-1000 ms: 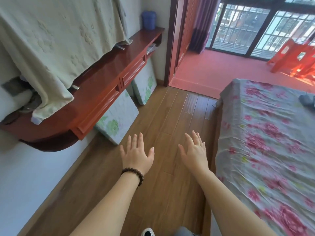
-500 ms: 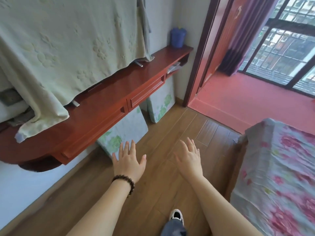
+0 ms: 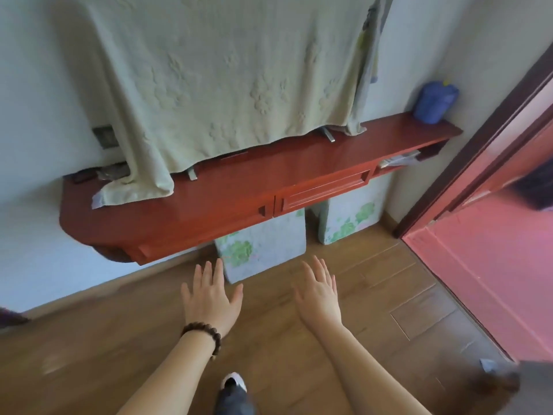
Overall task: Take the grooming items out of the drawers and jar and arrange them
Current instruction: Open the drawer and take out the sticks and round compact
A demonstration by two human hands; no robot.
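Observation:
A red wooden wall shelf (image 3: pixel 239 187) runs along the wall ahead of me, with two closed drawers in its front: a left drawer (image 3: pixel 203 232) and a right drawer (image 3: pixel 324 191). A blue jar (image 3: pixel 435 101) stands on the shelf's far right end. My left hand (image 3: pixel 211 295), with a bead bracelet on its wrist, and my right hand (image 3: pixel 320 290) are both held out flat over the floor, fingers straight, holding nothing. Both hands are below the shelf and apart from it. No grooming items are visible.
A pale green cloth (image 3: pixel 227 85) drapes a screen standing on the shelf. Two floral cushions (image 3: pixel 263 250) lean under the shelf on the wooden floor (image 3: pixel 119 339). A dark door frame (image 3: pixel 478 145) and red floor (image 3: pixel 490 259) lie to the right. Papers (image 3: pixel 398 160) sit in an open cubby.
My view has swung left to face the shelf squarely; the bed has left the frame. Both hands stay flat and empty in front of me.

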